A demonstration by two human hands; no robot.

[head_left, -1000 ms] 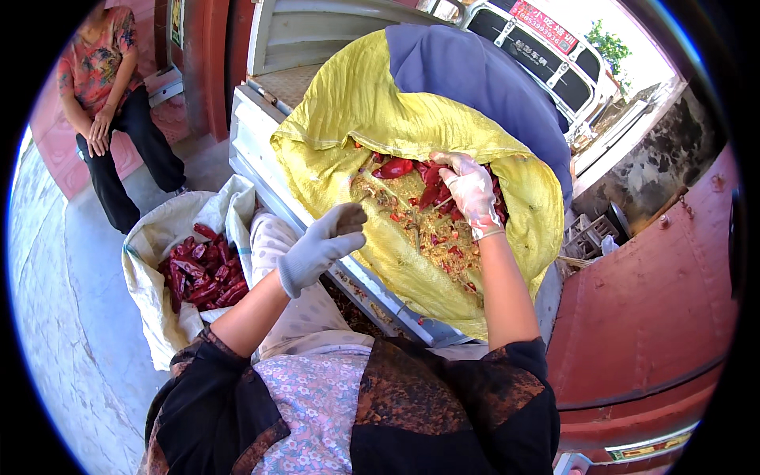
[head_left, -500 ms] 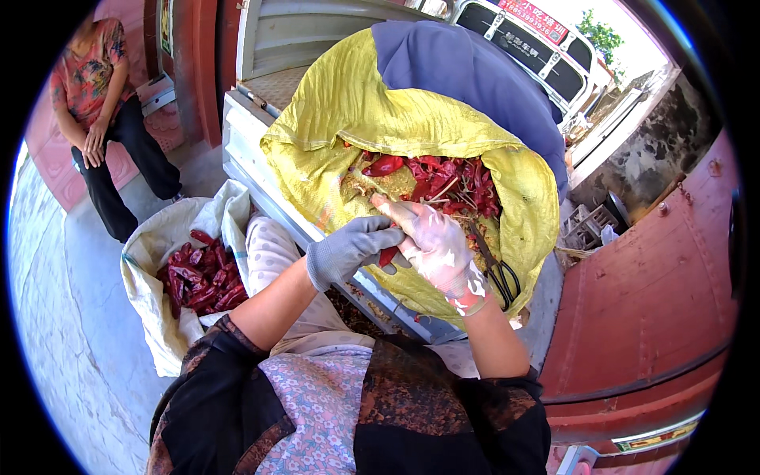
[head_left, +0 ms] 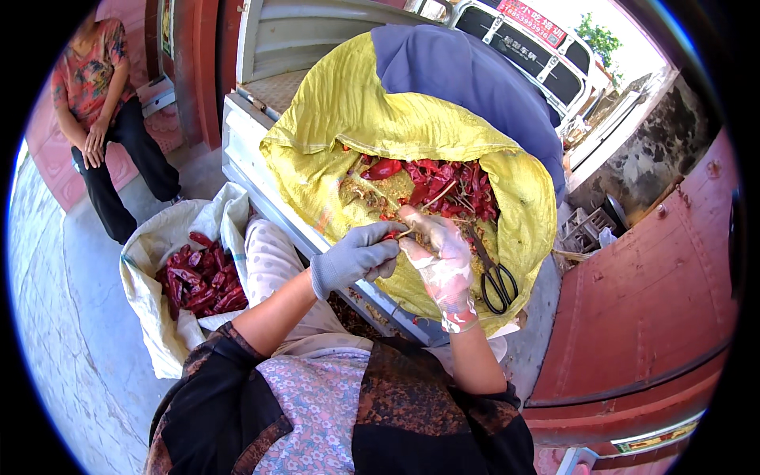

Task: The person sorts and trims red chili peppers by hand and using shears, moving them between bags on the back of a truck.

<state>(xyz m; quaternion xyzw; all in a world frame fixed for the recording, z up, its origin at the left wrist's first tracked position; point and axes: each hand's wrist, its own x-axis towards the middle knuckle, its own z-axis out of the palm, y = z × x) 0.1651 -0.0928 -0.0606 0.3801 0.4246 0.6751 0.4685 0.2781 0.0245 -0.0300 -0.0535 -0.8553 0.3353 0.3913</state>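
My left hand [head_left: 358, 257], in a grey glove, is closed on a dried red chili pepper [head_left: 390, 235]. Most of the pepper is hidden by the fingers; its pale stem points toward my right hand [head_left: 440, 261]. That hand wears a thin whitish glove, and its thumb and forefinger are spread apart around the stem's end. Both hands are over the near side of an open yellow woven sack [head_left: 372, 103]. Inside it, past my fingertips, lies a heap of red chili peppers [head_left: 455, 186] with stems and crumbs. Black-handled scissors [head_left: 497, 285] rest on the sack right of my right hand.
At my left, a white sack [head_left: 142, 293] holds more dark red chili peppers [head_left: 202, 277]. The yellow sack sits on a metal cart bed [head_left: 245, 142], with blue-grey cloth [head_left: 467, 71] behind. A seated person [head_left: 103, 119] is at far left. A red metal panel [head_left: 633, 293] stands at right.
My right hand has drawn back slightly to the right and its fingers have parted from the left hand. The left hand has turned, so the pepper's stem now points right.
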